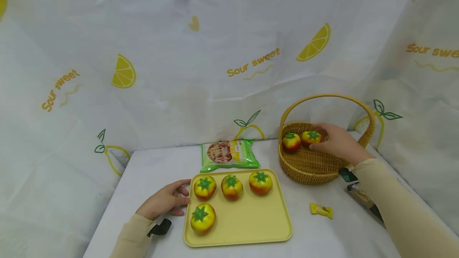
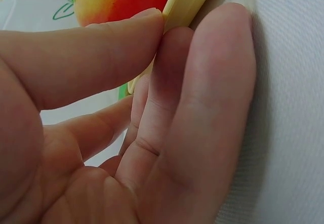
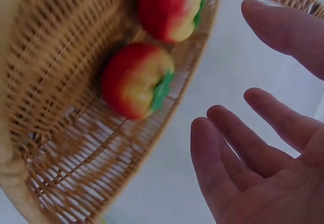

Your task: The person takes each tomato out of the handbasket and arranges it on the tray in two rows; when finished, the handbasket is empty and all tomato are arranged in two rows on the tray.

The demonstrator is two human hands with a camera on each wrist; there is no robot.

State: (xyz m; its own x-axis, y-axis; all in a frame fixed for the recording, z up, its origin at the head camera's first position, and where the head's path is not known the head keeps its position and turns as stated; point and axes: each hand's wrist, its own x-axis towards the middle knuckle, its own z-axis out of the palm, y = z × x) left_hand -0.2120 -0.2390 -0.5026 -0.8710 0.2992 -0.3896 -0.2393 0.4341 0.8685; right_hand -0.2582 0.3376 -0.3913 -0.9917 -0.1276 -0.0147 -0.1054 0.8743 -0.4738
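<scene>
My left hand [image 1: 165,199] is at the left rim of a yellow tray [image 1: 251,224]. In the left wrist view, the thumb and fingers pinch the tray's edge. Several red-and-yellow persimmon-like fruits with green star-shaped tops, such as the front one [image 1: 203,218], sit on the tray along its back and left sides. My right hand [image 1: 338,142] reaches over a wicker basket [image 1: 305,173], fingers spread and holding nothing. Inside the basket lie two more such fruits, a left one [image 1: 291,141] and a right one [image 1: 310,137]. The right wrist view shows a gap between fingers and fruits.
Behind the tray lies a green-edged food packet [image 1: 229,153]. A small yellow wrapped piece [image 1: 321,210] is right of the tray. The basket's tall handle [image 1: 326,95] arches above it. A lemon-printed cloth [image 1: 179,71] hangs behind the white table [image 1: 150,166].
</scene>
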